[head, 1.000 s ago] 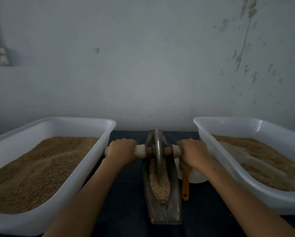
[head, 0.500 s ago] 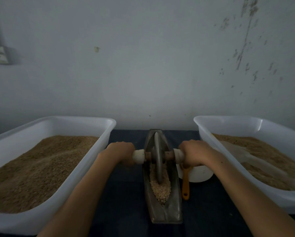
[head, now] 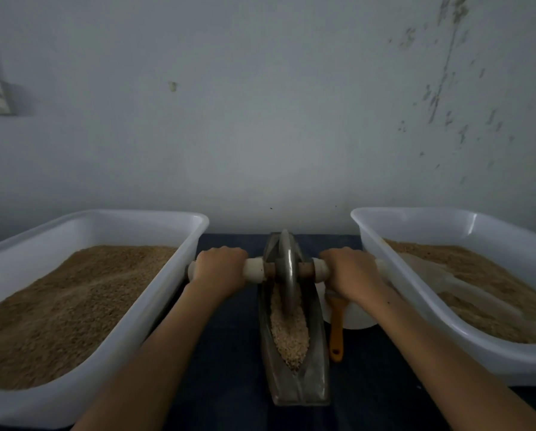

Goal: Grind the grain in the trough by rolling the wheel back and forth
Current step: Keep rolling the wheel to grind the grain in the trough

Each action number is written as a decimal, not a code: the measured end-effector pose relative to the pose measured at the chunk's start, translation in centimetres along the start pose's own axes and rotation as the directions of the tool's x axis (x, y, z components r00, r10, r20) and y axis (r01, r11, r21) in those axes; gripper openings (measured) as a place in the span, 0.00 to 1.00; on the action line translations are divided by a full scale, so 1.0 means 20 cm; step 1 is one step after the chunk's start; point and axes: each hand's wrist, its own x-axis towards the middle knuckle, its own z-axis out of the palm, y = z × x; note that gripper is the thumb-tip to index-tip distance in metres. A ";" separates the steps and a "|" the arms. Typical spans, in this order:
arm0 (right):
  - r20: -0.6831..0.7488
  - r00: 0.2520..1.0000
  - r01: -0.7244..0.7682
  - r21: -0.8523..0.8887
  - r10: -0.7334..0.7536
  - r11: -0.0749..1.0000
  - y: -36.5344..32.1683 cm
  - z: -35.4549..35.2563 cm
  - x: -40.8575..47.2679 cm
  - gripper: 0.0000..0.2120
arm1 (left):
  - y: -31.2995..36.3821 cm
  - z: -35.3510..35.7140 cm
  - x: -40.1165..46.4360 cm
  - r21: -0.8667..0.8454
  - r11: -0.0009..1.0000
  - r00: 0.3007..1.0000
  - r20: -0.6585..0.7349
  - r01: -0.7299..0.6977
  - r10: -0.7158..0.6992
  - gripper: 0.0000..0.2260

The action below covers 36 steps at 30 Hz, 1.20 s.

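A narrow boat-shaped metal trough (head: 314, 377) lies lengthwise on the dark table between two tubs. Pale crushed grain (head: 290, 337) fills its near half. A thin metal wheel (head: 286, 269) stands upright in the trough's far half, on a wooden axle with white handle ends. My left hand (head: 220, 269) grips the left handle and my right hand (head: 349, 272) grips the right one, both with fingers curled over the top.
A white tub (head: 179, 275) of brown grain stands at the left, another white tub (head: 384, 275) of grain with a pale scoop in it at the right. An orange-handled brush (head: 336, 331) and a white bowl (head: 356, 318) lie just right of the trough. A grey wall rises behind.
The wheel rolled toward me half a second ago and has now rolled back to the far end of the trough, with both hands still on the handles.
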 end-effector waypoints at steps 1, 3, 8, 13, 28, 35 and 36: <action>-0.053 0.999 -0.002 0.008 0.003 1.000 0.00 0.02 0.00 0.10 | 0.01 0.00 0.00 0.006 1.000 0.999 -0.047 0.013 -0.013 0.10; -0.130 0.991 0.013 -0.002 -0.013 1.000 -0.01 0.04 0.00 0.08 | 0.02 0.01 -0.01 0.008 1.000 0.995 -0.094 0.028 -0.027 0.10; -0.078 0.997 0.026 -0.032 -0.028 0.999 0.00 0.03 0.00 0.05 | 0.01 0.01 -0.02 -0.015 1.000 0.999 -0.050 0.016 -0.017 0.09; 0.209 0.977 0.063 -0.059 -0.050 0.996 0.00 -0.06 0.00 0.07 | -0.03 -0.04 0.00 -0.035 0.999 0.958 0.286 -0.018 0.027 0.19; 0.243 0.969 0.057 -0.054 -0.043 0.997 -0.01 -0.08 -0.01 0.05 | -0.03 -0.03 0.00 -0.107 0.994 0.955 0.294 0.001 0.031 0.18; -0.265 0.961 0.053 -0.103 -0.079 0.993 -0.03 0.04 0.00 0.08 | -0.02 0.06 -0.01 -0.107 0.993 0.998 -0.034 0.051 -0.055 0.10; -0.274 0.959 0.050 -0.104 -0.077 0.993 -0.03 0.05 0.01 0.08 | -0.02 0.06 -0.01 -0.103 0.993 0.998 -0.041 0.050 -0.054 0.10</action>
